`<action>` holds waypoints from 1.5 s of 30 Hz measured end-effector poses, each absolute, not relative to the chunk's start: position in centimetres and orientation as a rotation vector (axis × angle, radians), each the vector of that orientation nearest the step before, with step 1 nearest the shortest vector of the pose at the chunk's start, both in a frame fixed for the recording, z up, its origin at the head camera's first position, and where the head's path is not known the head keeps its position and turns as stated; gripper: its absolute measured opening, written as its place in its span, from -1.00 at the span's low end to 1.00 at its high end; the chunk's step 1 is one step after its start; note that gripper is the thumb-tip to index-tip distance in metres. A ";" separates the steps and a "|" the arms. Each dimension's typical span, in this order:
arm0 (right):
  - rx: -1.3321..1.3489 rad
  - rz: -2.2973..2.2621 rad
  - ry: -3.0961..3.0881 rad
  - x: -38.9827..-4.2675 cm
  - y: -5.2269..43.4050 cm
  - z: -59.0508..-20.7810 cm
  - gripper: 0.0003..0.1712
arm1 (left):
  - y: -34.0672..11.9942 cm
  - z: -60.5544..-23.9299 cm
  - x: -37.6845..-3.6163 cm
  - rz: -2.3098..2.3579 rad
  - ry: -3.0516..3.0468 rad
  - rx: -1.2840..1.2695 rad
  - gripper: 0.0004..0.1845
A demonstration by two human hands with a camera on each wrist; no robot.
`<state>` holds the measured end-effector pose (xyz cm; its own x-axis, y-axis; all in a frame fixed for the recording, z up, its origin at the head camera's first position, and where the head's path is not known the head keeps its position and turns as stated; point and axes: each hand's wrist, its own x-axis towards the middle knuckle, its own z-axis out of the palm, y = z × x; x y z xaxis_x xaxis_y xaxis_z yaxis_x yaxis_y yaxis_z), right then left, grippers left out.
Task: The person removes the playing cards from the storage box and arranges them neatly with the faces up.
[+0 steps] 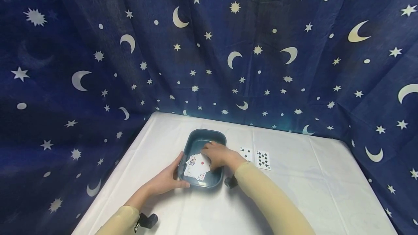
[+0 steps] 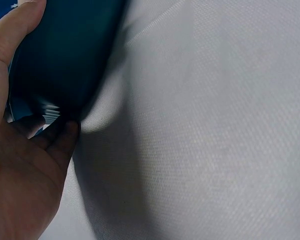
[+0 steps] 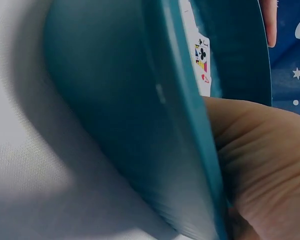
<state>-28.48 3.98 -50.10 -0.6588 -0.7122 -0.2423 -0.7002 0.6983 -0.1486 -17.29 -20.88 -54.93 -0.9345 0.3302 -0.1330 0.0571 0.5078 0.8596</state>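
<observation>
A dark blue curtain (image 1: 215, 68) printed with moons and stars fills the upper frame and both sides. Below it, a white-covered surface (image 1: 310, 177) spreads across the lower middle and lower right. Two pale yellow sleeves come in from the bottom edge, the right sleeve (image 1: 267, 195) reaching further up than the left sleeve (image 1: 121, 222).

The teal tray (image 1: 200, 144) sits just below the centre of the frame, with a loose pile of playing cards (image 1: 192, 171) in its lower half. The step in hand looks like handling the cards inside the tray while it is steadied; the next move probably calls for the right fingers to come clear of the wall without dragging the pile.

The left hand (image 1: 168, 177) grips the tray's lower-left side, thumb by the near corner. The right hand (image 1: 219, 155) bends down over the right rim, fingers curved at the pile's right edge; whether they pinch a card I cannot tell.

Smallest are single cards: a jack of clubs (image 3: 202, 52) in the tray, and, right of centre on the surface, a partly covered left card (image 1: 245, 151) beside a right card (image 1: 263, 159) crowded with spades.
</observation>
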 end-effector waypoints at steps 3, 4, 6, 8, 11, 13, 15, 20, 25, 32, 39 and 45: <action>-1.093 -0.078 2.620 -28.5 4.1 -50.0 0.03 | -20.8 -54.8 -17.3 1.388 2.478 0.336 0.37; -1.085 -0.083 2.619 -28.5 4.1 -50.0 0.02 | -20.7 -54.7 -17.3 1.382 2.482 0.338 0.38; -1.078 -0.077 2.621 -28.5 4.2 -50.1 0.02 | -20.7 -54.6 -17.3 1.377 2.487 0.340 0.37; -1.080 -0.074 2.626 -28.6 4.2 -50.2 0.01 | -20.6 -54.6 -17.3 1.371 2.493 0.340 0.37; -1.089 -0.071 2.635 -28.5 4.4 -50.3 0.01 | -20.5 -54.6 -17.4 1.365 2.497 0.342 0.37; -1.099 -0.077 2.641 -28.5 4.5 -50.3 0.01 | -20.4 -54.6 -17.5 1.368 2.494 0.347 0.37; -1.115 -0.074 2.647 -28.5 4.6 -50.4 0.00 | -20.4 -54.7 -17.5 1.375 2.488 0.353 0.37; -1.134 -0.135 2.669 -28.4 5.0 -50.5 0.01 | -20.4 -54.7 -17.4 1.364 2.495 0.354 0.38; -1.103 -0.300 2.698 -28.2 6.5 -49.0 0.02 | -20.4 -54.8 -17.3 1.356 2.507 0.334 0.37; -1.050 -0.439 2.793 -28.4 11.1 -46.0 0.08 | -20.5 -55.0 -17.3 1.331 2.541 0.306 0.39; -0.887 -0.518 2.882 -28.9 18.8 -44.2 0.05 | -20.4 -54.9 -17.1 1.338 2.546 0.285 0.39; -0.640 -0.458 2.937 -28.8 25.8 -45.7 0.06 | -20.4 -54.8 -17.1 1.355 2.537 0.289 0.39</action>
